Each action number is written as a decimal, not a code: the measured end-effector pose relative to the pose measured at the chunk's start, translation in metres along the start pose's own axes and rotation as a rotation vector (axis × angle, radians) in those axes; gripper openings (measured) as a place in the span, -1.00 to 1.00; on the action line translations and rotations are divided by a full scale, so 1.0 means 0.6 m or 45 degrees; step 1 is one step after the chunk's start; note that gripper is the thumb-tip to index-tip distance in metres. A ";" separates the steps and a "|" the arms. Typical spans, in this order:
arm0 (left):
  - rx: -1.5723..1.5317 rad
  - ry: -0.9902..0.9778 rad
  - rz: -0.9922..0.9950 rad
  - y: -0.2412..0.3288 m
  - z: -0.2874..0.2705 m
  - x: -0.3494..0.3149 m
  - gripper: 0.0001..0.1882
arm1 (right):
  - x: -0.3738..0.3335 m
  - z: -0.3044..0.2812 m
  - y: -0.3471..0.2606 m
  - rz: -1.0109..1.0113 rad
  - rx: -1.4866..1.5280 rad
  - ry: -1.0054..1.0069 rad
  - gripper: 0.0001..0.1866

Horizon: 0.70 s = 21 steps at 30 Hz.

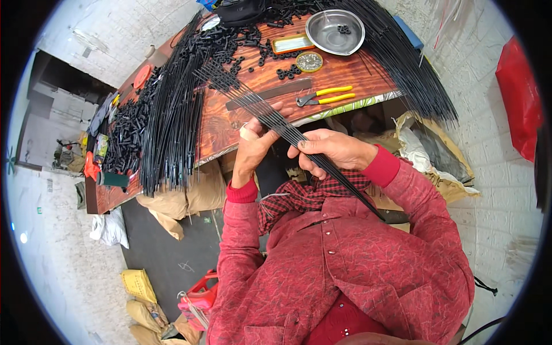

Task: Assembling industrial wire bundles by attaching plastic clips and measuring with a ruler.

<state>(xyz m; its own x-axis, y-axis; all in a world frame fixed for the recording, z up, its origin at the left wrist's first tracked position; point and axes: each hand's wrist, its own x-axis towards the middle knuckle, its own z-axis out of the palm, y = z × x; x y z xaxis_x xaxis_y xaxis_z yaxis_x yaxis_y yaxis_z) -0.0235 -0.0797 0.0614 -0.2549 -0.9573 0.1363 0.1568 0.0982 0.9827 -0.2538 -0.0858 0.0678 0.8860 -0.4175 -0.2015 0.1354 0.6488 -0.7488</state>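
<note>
A slim bundle of thin black rods (254, 104) slants across my front, its far ends fanned out over the table and its near ends tapering toward my lap. My left hand (252, 150) is closed round the middle of the bundle, thumb on top and fingertips showing behind it; one finger wears a pale wrap. Nearer to me, my right hand (346, 151) pinches the same rods between thumb and fingers. Just past my hands on the table lie yellow-handled pliers (325, 96) and a flat dark strip (270, 94).
A large pile of black rods (169, 123) overhangs the table's left edge, with another (402, 63) at right. Small black parts (123, 135) are heaped at left. A metal bowl (335, 31), a round tin (309, 61) and a rectangular tray (291, 43) stand at the back of the wooden table (221, 129).
</note>
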 end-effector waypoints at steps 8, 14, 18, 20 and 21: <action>-0.033 0.060 0.006 -0.031 0.029 -0.007 -0.57 | 0.008 -0.011 -0.014 0.114 0.046 -0.003 -0.62; 0.057 0.150 -0.006 -0.039 0.026 -0.013 -0.61 | 0.015 -0.008 -0.021 0.148 0.025 0.002 -0.63; -0.069 0.116 -0.018 -0.050 0.030 -0.014 -0.58 | 0.033 -0.011 -0.023 0.139 0.026 0.014 -0.61; -0.086 0.118 0.015 -0.054 0.038 -0.015 -0.57 | 0.040 -0.017 -0.023 0.142 0.006 0.033 -0.61; -0.103 0.122 0.050 -0.055 0.040 -0.016 -0.55 | 0.040 -0.018 -0.022 0.142 0.007 0.035 -0.61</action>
<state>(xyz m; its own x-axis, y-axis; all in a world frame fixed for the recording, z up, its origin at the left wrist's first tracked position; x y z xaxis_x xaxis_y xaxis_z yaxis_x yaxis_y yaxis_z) -0.0490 -0.0674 0.0308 -0.1551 -0.9752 0.1579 0.2420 0.1175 0.9631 -0.2390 -0.1113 0.0660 0.8833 -0.3598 -0.3005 0.0394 0.6957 -0.7173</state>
